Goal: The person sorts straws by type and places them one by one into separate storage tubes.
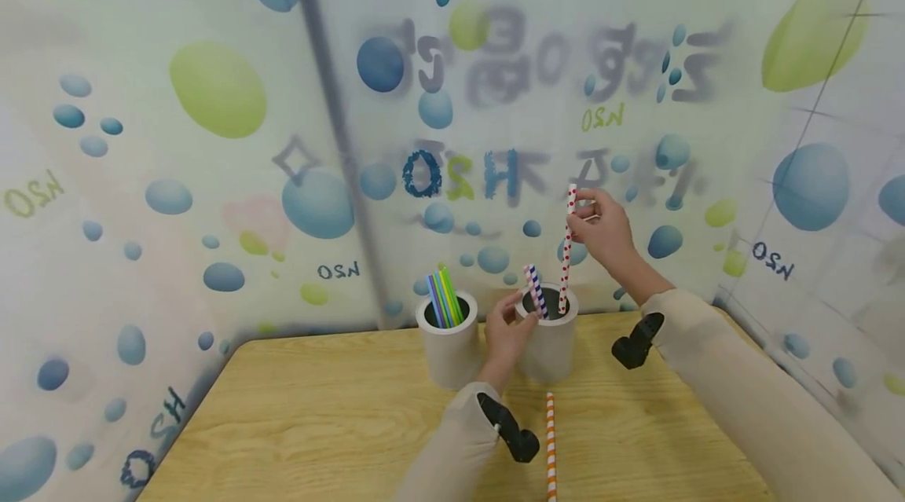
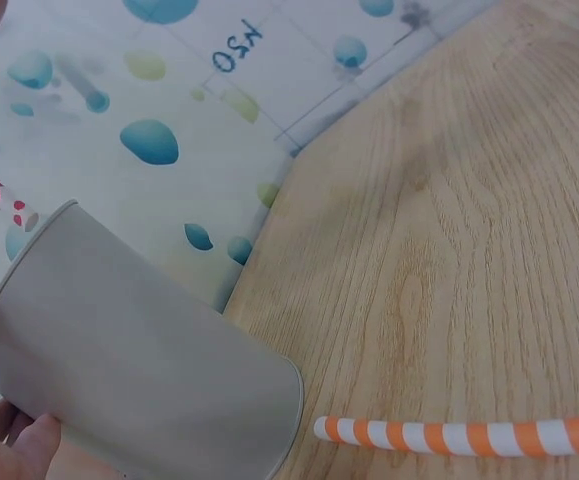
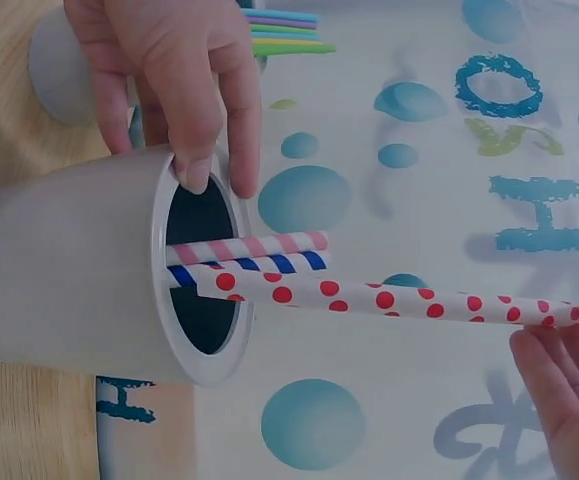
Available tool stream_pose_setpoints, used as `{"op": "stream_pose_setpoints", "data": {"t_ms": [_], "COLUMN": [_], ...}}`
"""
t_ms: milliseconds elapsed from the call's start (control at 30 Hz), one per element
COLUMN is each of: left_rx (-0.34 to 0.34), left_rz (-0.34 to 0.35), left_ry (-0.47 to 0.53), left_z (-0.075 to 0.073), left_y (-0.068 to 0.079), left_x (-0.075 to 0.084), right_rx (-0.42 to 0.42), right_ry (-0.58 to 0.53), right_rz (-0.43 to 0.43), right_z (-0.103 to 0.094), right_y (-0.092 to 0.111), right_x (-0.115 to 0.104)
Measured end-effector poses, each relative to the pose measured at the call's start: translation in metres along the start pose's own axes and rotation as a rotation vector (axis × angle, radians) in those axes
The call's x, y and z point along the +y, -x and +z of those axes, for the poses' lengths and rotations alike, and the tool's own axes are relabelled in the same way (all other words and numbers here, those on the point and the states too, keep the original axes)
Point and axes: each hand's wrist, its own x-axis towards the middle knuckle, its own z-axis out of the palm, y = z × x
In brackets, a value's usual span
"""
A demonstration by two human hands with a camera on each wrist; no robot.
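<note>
My right hand (image 1: 604, 231) pinches a white paper straw with red dots (image 1: 566, 254) near its top end. The straw's lower end is over the mouth of the right-hand grey cup (image 1: 550, 353); in the left wrist view it shows just above the rim. Inside that cup lean a pink-striped straw (image 3: 259, 246) and a blue-striped straw (image 3: 284, 263). My left hand (image 1: 505, 335) holds this cup by the left side of its rim, with fingers over the edge in the right wrist view. The cup stands upright on the table.
Another grey cup (image 1: 451, 360) stands to the left with several bright plastic straws (image 1: 444, 299) in it. An orange-striped straw (image 1: 551, 443) lies on the wooden table (image 1: 318, 423) in front. A patterned curtain (image 1: 212, 251) hangs close behind the table.
</note>
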Motion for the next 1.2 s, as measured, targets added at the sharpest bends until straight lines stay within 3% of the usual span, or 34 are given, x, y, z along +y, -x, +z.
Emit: {"op": "stream_pose_setpoints", "data": {"t_ms": [233,467,833,1200], "left_rx": [-0.005,-0.008,-0.015,0.005], "left_rz": [0.001,-0.006,-0.01,0.024], "left_ry": [-0.002,0.005,0.013,0.012], "left_z": [-0.001,-0.002,-0.003,-0.002], "left_y": [0.0,0.001,0.0,0.002], "left_x": [-0.001,-0.001,-0.002,0.0], "right_rx": [-0.036,-0.012,-0.125,-0.152], "right_ry": [-0.006,-0.026,-0.021,0.008], "right_rz": [0.032,0.036,0.113,0.161], "right_z": [0.004,0.004,0.01,0.015], "right_y": [0.001,0.003,0.017,0.025], "right_x": [0.01,0.018,0.043,0.066]}}
